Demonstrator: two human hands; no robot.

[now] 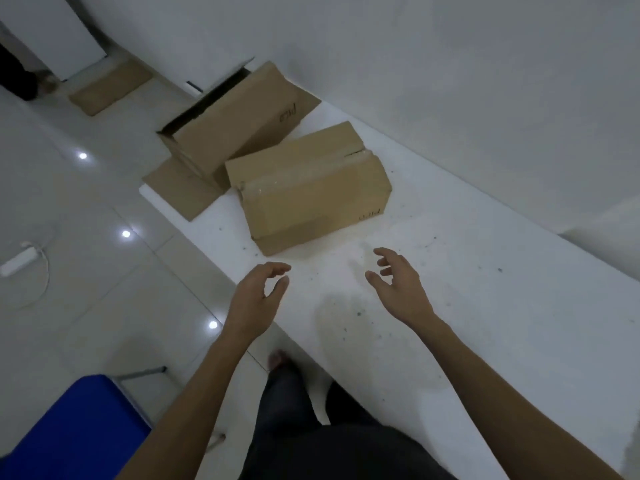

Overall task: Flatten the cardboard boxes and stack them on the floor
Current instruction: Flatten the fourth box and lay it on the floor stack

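Both hands empty, left hand (258, 292) and right hand (398, 284) fingers apart, short of taped box (311, 192) at 12 o'clock on bench (485, 271); risk: intact tape resists flattening, box skids into open box (228, 129).

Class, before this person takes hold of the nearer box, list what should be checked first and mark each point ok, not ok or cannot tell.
1. Left hand free: ok.
2. Right hand free: ok.
3. Nearer box within reach on the white table: ok.
4. Nearer box already flattened: not ok.
5. Nearer box empty: cannot tell, it is closed.
6. Flat cardboard lying on the floor to stack onto: ok.
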